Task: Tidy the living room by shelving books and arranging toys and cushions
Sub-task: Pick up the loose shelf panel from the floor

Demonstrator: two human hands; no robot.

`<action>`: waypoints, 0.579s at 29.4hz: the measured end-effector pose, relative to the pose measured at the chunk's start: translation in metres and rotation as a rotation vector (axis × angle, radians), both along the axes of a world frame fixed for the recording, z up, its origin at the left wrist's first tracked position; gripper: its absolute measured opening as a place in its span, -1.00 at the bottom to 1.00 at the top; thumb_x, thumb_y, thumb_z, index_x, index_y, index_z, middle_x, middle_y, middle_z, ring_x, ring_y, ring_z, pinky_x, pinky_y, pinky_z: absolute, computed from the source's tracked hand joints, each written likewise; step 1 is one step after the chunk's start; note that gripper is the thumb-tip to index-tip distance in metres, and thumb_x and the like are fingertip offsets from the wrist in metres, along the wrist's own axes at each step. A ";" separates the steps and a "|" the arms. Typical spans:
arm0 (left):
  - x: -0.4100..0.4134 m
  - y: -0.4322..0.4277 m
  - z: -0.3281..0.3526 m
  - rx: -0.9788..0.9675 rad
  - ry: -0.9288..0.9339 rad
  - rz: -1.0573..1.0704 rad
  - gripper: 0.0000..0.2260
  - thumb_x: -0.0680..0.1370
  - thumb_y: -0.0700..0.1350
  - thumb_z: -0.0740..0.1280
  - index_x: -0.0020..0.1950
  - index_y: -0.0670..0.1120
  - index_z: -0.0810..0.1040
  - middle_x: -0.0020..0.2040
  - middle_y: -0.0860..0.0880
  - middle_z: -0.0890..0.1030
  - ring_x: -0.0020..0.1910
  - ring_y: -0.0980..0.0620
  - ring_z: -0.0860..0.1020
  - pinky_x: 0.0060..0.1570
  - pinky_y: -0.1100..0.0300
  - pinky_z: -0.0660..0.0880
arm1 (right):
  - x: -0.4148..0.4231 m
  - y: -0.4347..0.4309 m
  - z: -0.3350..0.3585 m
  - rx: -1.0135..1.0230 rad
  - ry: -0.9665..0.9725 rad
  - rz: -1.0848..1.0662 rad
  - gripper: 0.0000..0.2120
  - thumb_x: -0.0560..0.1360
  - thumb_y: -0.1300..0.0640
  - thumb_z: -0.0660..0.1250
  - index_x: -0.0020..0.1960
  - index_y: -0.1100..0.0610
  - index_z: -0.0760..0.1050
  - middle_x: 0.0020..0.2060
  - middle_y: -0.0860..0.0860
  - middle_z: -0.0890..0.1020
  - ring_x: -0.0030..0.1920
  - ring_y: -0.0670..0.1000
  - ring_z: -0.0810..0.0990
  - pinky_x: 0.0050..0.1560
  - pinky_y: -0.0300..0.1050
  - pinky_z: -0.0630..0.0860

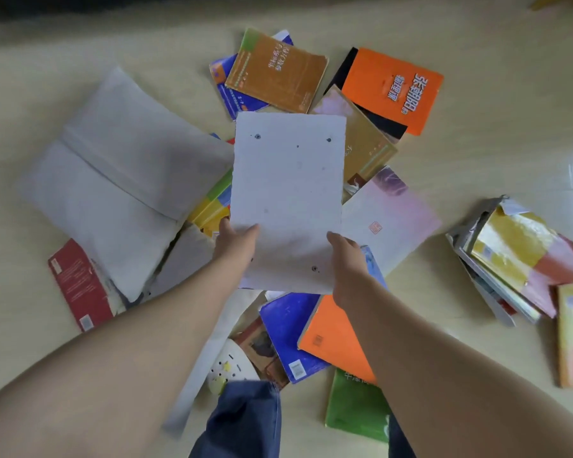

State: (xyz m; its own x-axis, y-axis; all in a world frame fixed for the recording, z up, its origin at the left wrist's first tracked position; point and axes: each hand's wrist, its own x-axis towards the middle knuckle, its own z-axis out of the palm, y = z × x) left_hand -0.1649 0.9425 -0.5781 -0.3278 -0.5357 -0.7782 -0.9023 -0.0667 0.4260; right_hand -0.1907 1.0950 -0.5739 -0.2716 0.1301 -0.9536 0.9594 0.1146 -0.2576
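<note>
White book (pixel 288 193), without cover, held in the air over the pile of books just to the right of the grey cushion (pixel 113 173), apart from the floor (pixel 477 166). Gripped at its near edge from two sides. Left hand (pixel 237 244) clamped on the near left corner, thumb on top. Right hand (pixel 348 256) clamped on the near right side, thumb also on top, other fingers hidden under the pages. No hand free.

Judged as the step of collecting one book for the shelf, with most of the task not yet done. To do it well:
- Keep both grips firm. Without a stiff cover, risk of bending and of loose sheets sliding out.
- Support from below with flat fingers and keep it level.
- Square the rough edges before stacking.
- Avoid stepping on the blue book (pixel 288 328) and the near orange book (pixel 334 338), both to the near right of the cushion, close to the trouser leg (pixel 245 421).
- Perhaps join it to the stack (pixel 516 256) far to the right of the cushion, for fewer trips.

As for writing:
- Nothing on the white page, only a few dark spots.
- On the far orange book (pixel 394 87), beyond the cushion and to its right: large white characters, upside down from here, read as 张朝阳. Smaller dark characters beside them, too blurred.
- On the brown book (pixel 275 71), also beyond and right of the cushion: pale characters, not legible.
- Barcode stickers on the blue book, on the near orange book, and on the red book (pixel 76 285) at the near corner of the cushion. Numbers too small.
</note>
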 end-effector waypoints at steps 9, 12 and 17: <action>-0.001 -0.005 0.014 0.288 0.145 0.485 -0.83 0.58 -0.12 0.23 -0.18 -0.06 0.54 -0.20 0.01 0.60 -0.18 -0.02 0.56 -0.05 0.16 0.43 | -0.002 -0.004 0.001 -0.048 -0.100 -0.365 -0.75 0.49 -0.09 0.28 0.08 0.03 0.47 -0.15 0.00 0.55 -0.09 0.07 0.52 -0.21 -0.11 0.39; 0.003 0.006 0.041 0.274 0.162 0.535 -0.85 0.58 -0.09 0.24 -0.13 -0.05 0.55 -0.18 0.05 0.60 -0.20 0.04 0.57 -0.25 0.26 0.42 | -0.001 0.011 0.023 -0.065 -0.097 -0.384 -0.81 0.50 -0.07 0.27 -0.06 0.06 0.48 -0.22 -0.01 0.52 -0.22 0.03 0.48 -0.33 -0.13 0.33; -0.001 0.039 0.097 0.368 0.243 0.532 -0.77 0.58 0.07 0.22 -0.12 0.00 0.59 -0.16 0.02 0.65 -0.20 0.03 0.61 -0.24 0.18 0.46 | -0.005 0.044 0.066 -0.153 -0.049 -0.411 -0.71 0.49 -0.08 0.24 0.05 0.08 0.55 -0.12 0.05 0.61 -0.07 0.14 0.55 -0.18 -0.10 0.43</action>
State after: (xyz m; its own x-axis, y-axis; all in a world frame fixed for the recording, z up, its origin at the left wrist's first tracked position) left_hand -0.1662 0.9813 -0.4815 -0.2817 -0.3868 -0.8781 -0.5889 -0.6528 0.4764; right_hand -0.1961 1.1391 -0.5075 -0.1808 0.0743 -0.9807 0.9287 -0.3155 -0.1951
